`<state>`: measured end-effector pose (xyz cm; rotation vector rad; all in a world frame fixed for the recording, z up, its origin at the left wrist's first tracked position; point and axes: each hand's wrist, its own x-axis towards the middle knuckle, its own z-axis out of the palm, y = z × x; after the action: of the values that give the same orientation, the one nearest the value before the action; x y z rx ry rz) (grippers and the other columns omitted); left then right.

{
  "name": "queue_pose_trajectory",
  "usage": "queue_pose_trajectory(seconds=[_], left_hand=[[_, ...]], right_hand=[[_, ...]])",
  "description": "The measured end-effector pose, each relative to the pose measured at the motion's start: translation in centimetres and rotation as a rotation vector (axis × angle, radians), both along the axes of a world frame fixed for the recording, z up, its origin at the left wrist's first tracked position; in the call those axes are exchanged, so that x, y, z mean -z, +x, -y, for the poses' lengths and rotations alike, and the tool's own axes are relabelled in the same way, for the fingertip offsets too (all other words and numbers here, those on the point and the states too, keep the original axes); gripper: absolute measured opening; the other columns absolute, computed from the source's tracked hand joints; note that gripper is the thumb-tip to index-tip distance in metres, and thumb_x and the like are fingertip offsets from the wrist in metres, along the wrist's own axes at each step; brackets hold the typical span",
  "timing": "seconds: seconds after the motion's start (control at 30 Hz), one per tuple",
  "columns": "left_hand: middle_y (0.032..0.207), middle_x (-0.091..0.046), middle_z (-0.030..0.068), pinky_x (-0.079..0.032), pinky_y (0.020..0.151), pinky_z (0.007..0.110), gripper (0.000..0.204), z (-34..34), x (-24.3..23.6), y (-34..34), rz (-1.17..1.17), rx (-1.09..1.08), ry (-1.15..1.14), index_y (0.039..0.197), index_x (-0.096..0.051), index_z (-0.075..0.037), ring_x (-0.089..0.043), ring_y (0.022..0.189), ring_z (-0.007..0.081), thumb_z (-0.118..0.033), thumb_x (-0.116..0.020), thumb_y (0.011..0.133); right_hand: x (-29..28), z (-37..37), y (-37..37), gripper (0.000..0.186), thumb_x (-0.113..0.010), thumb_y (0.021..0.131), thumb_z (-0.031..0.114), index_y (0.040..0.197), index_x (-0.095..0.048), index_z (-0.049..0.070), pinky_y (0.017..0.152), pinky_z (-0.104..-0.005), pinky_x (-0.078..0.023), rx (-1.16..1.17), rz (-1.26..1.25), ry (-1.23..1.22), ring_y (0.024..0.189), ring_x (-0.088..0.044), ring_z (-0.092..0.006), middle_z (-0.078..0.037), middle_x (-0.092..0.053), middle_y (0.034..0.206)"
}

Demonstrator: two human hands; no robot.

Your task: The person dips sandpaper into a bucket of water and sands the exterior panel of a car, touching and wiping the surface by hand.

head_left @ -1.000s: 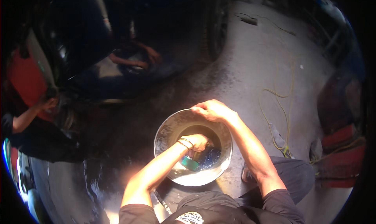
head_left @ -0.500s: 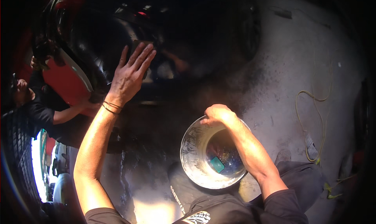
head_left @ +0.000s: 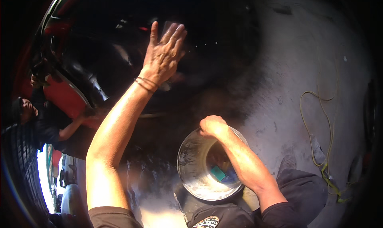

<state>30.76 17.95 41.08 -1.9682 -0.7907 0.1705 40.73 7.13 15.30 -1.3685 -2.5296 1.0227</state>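
Observation:
My left hand lies spread against a glossy black car panel, fingers pointing away from me. A thin, flat rectangular pad shows between the thumb and fingers, held against the panel under the hand; its exact kind is unclear. My right hand is closed over the far rim of a round, whitish, stained bucket, which tilts toward me near my legs. Inside it, near the bottom, sits a small green rectangular block with dark liquid around it.
At the left another person in dark clothing works beside a red panel. A yellowish cord lies looped on the grey concrete floor to the right. My bent knee is right of the bucket.
My left hand has slid farther away and to the right over the panel, with the pad under it. My right hand and the bucket have shifted slightly left and nearer in the picture.

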Motion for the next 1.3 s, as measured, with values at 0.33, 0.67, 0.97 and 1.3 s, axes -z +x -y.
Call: queue_pose_trajectory(seconds=[0.33,0.67,0.97,1.3], left_hand=[[0.18,-0.039,0.0034,0.0,0.134,0.074,0.064,-5.5,0.4,7.3,-0.073,-0.128,0.131,0.169,-0.046,-0.011,-0.029,0.169,0.0218,-0.043,-0.053,0.115],[0.174,-0.046,0.0042,-0.008,0.133,0.075,0.062,-10.1,4.2,8.3,-0.003,0.063,0.125,0.163,-0.054,-0.01,-0.037,0.164,0.0249,-0.041,-0.062,0.11],[0.178,-0.041,-0.0022,-0.005,0.134,0.074,0.068,-6.8,4.9,5.1,-0.082,0.075,-0.008,0.17,-0.046,-0.017,-0.03,0.168,0.0167,-0.042,-0.064,0.109],[0.182,-0.032,-0.0022,-0.004,0.135,0.073,0.072,-3.5,15.8,2.1,-0.195,-0.116,-0.022,0.174,-0.039,-0.019,-0.019,0.171,0.0189,-0.048,-0.058,0.111]], right_hand=[[-0.7,0.1,-0.3,0.038,-0.076,0.1,0.042,0.111,-0.086,0.007,0.094,-0.0466,-0.065,0.009,0.024,-0.076,0.11,-0.08,-0.0374,-0.018,-0.083,0.11],[0.3,-0.1,-0.6,0.034,-0.078,0.099,0.039,0.11,-0.087,0.008,0.092,-0.0464,-0.066,0.002,-0.058,-0.043,0.11,-0.081,-0.0337,-0.015,-0.084,0.11],[2.6,-0.2,-2.0,0.022,-0.082,0.088,0.025,0.105,-0.089,0.014,0.083,-0.0438,-0.067,0.059,-0.008,0.02,0.104,-0.083,-0.0278,-0.011,-0.086,0.108],[-0.2,1.1,1.5,0.035,-0.079,0.098,0.039,0.11,-0.087,0.007,0.093,-0.0479,-0.066,0.085,-0.011,-0.057,0.109,-0.081,-0.0357,-0.017,-0.084,0.109]])
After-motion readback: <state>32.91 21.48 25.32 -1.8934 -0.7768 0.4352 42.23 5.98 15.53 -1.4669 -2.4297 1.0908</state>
